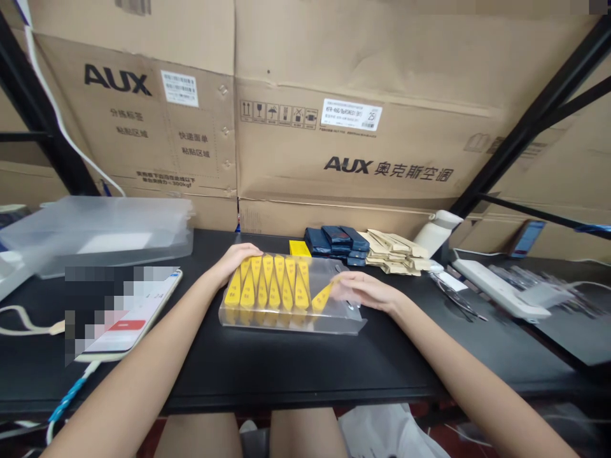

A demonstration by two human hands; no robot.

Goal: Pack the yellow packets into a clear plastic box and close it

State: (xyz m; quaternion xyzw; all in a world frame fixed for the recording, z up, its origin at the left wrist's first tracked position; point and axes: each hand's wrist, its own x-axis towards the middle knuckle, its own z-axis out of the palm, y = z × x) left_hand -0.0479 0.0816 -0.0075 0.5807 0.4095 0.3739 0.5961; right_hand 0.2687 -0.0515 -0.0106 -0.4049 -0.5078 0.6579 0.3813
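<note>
A clear plastic box [341,324] lies on the black table before me, with a row of yellow wedge-shaped packets [274,289] standing in its left and middle part. My left hand [241,256] grips the box at its back left corner, fingers closed over the edge. At the right end of the row, my right hand [365,289] reaches over the open end and pinches a tilted yellow packet [322,298]. Motion blurs the right fingertips. Behind the box, a flat yellow packet [300,248] lies beside stacked dark blue packets [337,242].
Beige packets [394,251] and a white bottle [439,232] stand at the back right. Eyeglasses [458,299] and a white power strip [499,286] lie further right. To the left are a charging phone [138,318] and a translucent bin [157,213]. Cardboard boxes [286,165] form the back wall.
</note>
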